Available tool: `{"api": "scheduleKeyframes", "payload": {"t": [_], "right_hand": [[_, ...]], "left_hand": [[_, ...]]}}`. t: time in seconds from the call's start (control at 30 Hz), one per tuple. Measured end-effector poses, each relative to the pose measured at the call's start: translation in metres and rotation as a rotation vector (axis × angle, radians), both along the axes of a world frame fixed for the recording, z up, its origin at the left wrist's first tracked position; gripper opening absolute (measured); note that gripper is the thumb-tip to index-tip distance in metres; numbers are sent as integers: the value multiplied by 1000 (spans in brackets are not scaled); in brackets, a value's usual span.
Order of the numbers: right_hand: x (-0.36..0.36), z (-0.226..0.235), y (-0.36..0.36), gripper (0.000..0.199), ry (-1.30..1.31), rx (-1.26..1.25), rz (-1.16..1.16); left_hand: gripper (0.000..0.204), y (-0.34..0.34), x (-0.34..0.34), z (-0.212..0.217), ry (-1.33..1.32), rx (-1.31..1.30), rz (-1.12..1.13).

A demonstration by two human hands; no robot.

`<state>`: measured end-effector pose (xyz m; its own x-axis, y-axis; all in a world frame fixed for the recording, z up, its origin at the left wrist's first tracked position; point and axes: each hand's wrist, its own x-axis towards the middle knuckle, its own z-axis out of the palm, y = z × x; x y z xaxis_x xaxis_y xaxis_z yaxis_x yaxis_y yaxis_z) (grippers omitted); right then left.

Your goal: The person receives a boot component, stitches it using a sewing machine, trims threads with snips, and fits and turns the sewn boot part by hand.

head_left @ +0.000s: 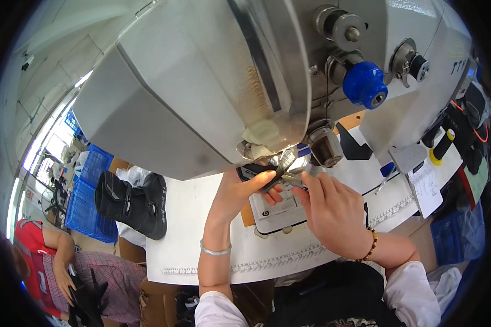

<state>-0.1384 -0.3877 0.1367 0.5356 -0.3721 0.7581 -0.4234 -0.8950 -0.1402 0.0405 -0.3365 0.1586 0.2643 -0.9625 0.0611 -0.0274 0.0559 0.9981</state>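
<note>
Holding a small black strap piece [255, 172] under the head of a large grey sewing machine [202, 87], the person uses both hands close together at the needle area. The left hand [235, 192] has its thumb and fingers closed on the black piece, pinching it from the side. The right hand [333, 210] is closed around a small metal tool [295, 175], perhaps tweezers or snips, whose tip touches the same piece; I cannot tell exactly which tool it is. The piece sits just above the white needle plate [275, 210], directly below the presser foot area.

To do this step well, I think the piece should lie flat and straight against the plate, with fingertips kept beside the needle path, not under it. The 2 hands should hold steady and move only a little.

On the white table [185, 240] a pile of black material [131, 204] lies to the left, well apart. Another person in red [43, 256] sits at the lower left.
</note>
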Motion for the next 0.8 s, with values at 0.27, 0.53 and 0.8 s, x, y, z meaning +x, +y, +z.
{"api": "scheduleKeyframes", "payload": {"t": [0.27, 0.53, 0.8], "right_hand": [[2, 0, 2, 23, -12, -5, -37], [8, -3, 3, 22, -25, -35, -70], [9, -4, 2, 21, 14, -72, -87]], "left_hand": [[30, 1, 5, 0, 16, 0, -62], [20, -1, 6, -5, 37, -30, -16], [22, 0, 12, -7, 40, -24, -66]]}}
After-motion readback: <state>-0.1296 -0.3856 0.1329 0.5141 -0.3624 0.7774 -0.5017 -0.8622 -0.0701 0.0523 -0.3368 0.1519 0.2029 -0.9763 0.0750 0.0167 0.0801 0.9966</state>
